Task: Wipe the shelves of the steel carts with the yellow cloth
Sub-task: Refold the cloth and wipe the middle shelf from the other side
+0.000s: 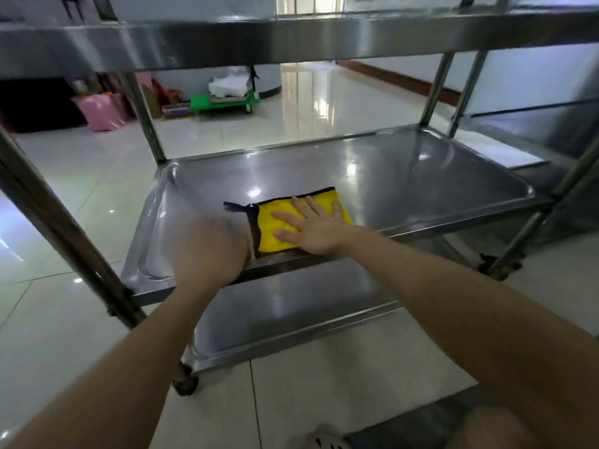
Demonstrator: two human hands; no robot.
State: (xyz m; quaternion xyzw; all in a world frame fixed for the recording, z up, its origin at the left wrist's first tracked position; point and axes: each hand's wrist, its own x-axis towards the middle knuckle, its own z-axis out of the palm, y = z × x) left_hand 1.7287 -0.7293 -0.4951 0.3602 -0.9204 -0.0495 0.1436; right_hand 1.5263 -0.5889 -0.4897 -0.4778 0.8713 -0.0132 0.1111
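Note:
A yellow cloth [278, 230] with a black edge lies folded on the middle shelf [405, 176] of a steel cart, near the shelf's front rim. My right hand [312, 230] lies flat on the cloth with its fingers spread. My left hand [210, 251] is blurred, at the front rim just left of the cloth, and I cannot tell whether it grips the rim. The top shelf [291, 37] spans the view above. The bottom shelf [291, 315] shows below the middle one.
Steel uprights stand at the near left [61, 228] and near right [531, 231]. A second steel cart [534, 131] stands to the right. On the shiny tiled floor behind are a pink bag [103, 113] and a green trolley [223, 102]. My knee [453, 426] shows at the bottom right.

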